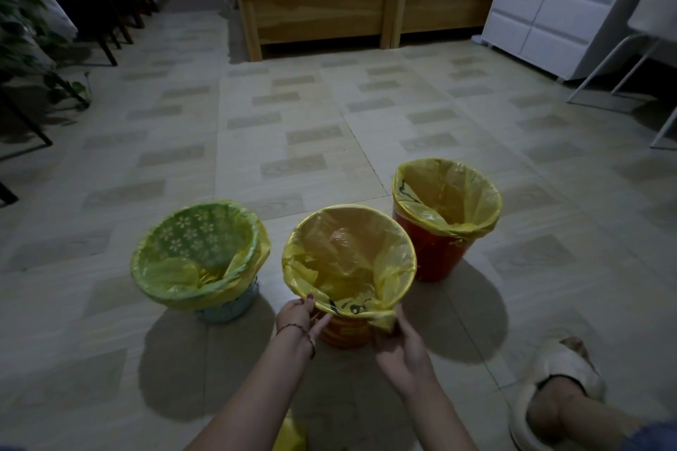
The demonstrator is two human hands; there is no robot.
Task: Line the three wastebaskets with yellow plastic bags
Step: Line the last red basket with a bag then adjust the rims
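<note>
Three wastebaskets stand on the tiled floor, each with a yellow plastic bag folded over its rim. The orange middle basket (pixel 344 333) is nearest me, and its bag (pixel 348 253) is spread across the opening. My left hand (pixel 298 317) pinches the bag's edge at the near left rim. My right hand (pixel 397 339) grips a bunched fold of the bag at the near right rim. The light blue basket (pixel 227 308) stands to the left, its bag (pixel 199 253) showing a flower pattern through it. The red basket (pixel 436 253) stands back right with its bag (pixel 447 194).
A wooden bed frame (pixel 322 15) stands at the far side and a white cabinet (pixel 553 7) at the far right. Dark chairs (pixel 106 11) and a plant (pixel 25 18) fill the left. My foot in a white slipper (pixel 557 388) rests at lower right. More yellow plastic (pixel 293 432) lies beneath my arms.
</note>
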